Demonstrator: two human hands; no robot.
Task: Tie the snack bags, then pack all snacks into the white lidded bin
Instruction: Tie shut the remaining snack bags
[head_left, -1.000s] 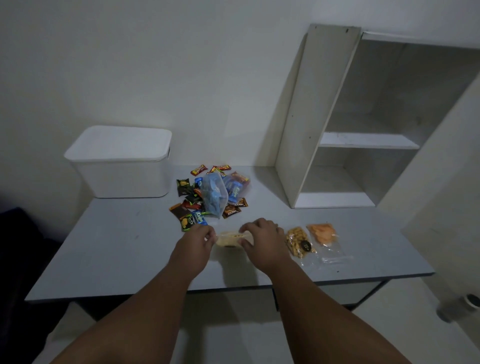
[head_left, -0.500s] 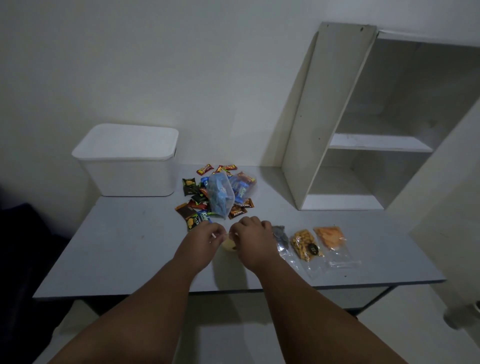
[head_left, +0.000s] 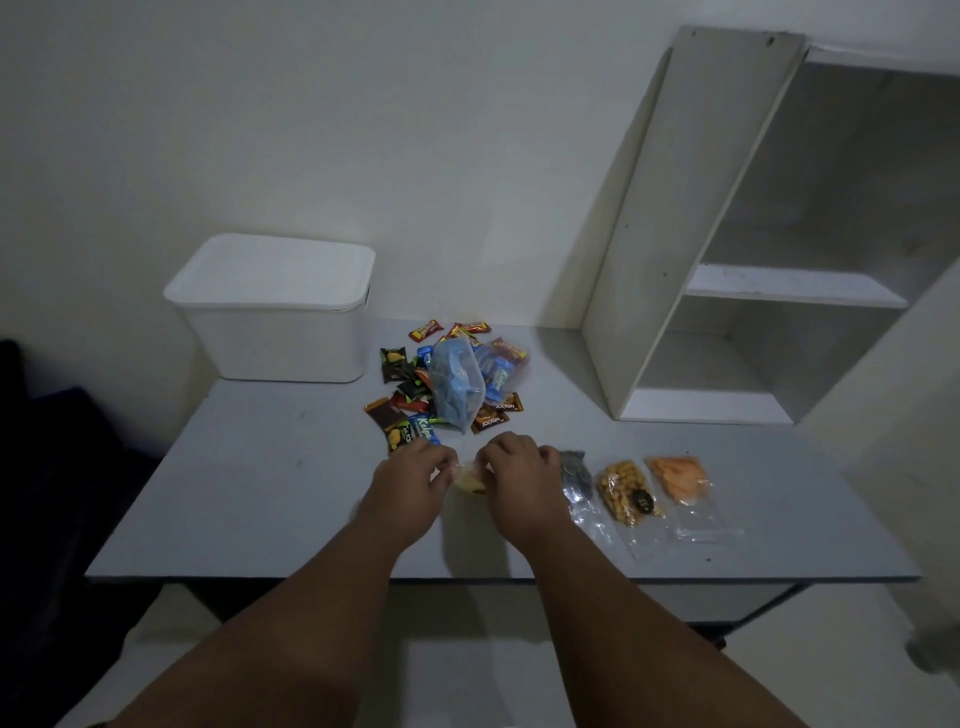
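The grey table (head_left: 249, 499) fills the middle of the view. At its far right stands a white shelf unit (head_left: 737, 291), tilted against the wall, and its compartments show nothing inside. At the far left stands the white lidded bin (head_left: 275, 332) with its lid on, so what is inside is hidden.

Both forearms reach forward over the near edge. The left hand (head_left: 413, 480) and the right hand (head_left: 519, 478) are close together, knuckles up and fingers curled. Each one pinches the small bag of pale yellow snack (head_left: 467, 482), which sits between them just above the table.

Behind the hands is a pile of small wrapped snacks (head_left: 400, 410), and a clear bag with blue pieces (head_left: 454, 387) lies on it. Just right of the right hand three clear bags lie side by side: one with dark pieces (head_left: 574, 470), one with yellow-brown pieces (head_left: 626, 491) and one with orange pieces (head_left: 678, 478).
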